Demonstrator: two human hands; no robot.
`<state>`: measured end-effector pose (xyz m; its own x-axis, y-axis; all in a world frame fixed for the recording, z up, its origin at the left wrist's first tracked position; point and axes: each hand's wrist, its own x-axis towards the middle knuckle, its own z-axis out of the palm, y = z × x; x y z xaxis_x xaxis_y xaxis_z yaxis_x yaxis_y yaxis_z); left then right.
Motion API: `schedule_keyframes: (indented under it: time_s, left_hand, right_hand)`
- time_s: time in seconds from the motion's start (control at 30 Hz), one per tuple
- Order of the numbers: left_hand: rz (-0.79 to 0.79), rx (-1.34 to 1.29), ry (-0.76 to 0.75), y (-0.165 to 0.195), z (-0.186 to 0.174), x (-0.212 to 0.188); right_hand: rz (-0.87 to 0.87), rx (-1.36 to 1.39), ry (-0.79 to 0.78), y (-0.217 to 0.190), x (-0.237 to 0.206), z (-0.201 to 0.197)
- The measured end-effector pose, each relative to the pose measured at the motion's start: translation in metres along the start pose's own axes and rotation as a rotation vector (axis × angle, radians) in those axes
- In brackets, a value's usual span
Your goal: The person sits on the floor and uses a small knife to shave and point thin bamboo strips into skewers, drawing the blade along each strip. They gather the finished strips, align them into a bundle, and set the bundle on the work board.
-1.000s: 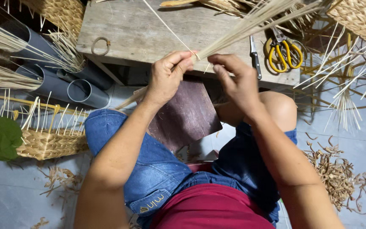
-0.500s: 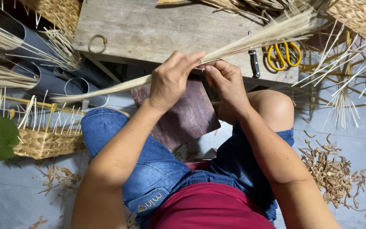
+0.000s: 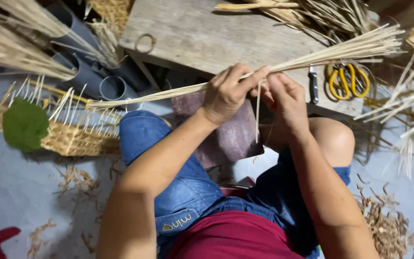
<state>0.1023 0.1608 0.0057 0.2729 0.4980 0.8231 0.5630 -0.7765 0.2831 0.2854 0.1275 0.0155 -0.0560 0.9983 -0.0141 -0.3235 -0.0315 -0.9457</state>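
Two-handed grip, thin pale reed bundle [image 3: 312, 55]

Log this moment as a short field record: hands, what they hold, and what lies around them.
left hand: gripping a bundle of pale reed strips
right hand: pinching one strip that hangs down
bundle lie: slanted across the lap, fanning out upper right
bench: wooden, with yellow-handled scissors
left side: unfinished woven basket, grey pipes
floor: shavings

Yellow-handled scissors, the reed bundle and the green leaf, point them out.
yellow-handled scissors [image 3: 347, 81], head view, handle loops.
reed bundle [image 3: 331, 52], head view, stalks right of both hands.
green leaf [image 3: 25, 123], head view, leaf middle.
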Motion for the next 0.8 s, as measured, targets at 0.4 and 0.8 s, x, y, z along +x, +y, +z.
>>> schedule_keyframes:
  time_s: [0.4,0.8]
  left_hand:
    - [-0.239,-0.425,-0.119,0.004,0.019,-0.001]
    - [-0.560,-0.806,-0.093,-0.013,0.028,-0.006]
  right_hand:
    - [-0.171,-0.456,0.090,0.006,0.010,-0.028]
    - [-0.339,-0.681,0.022,0.018,0.012,-0.009]
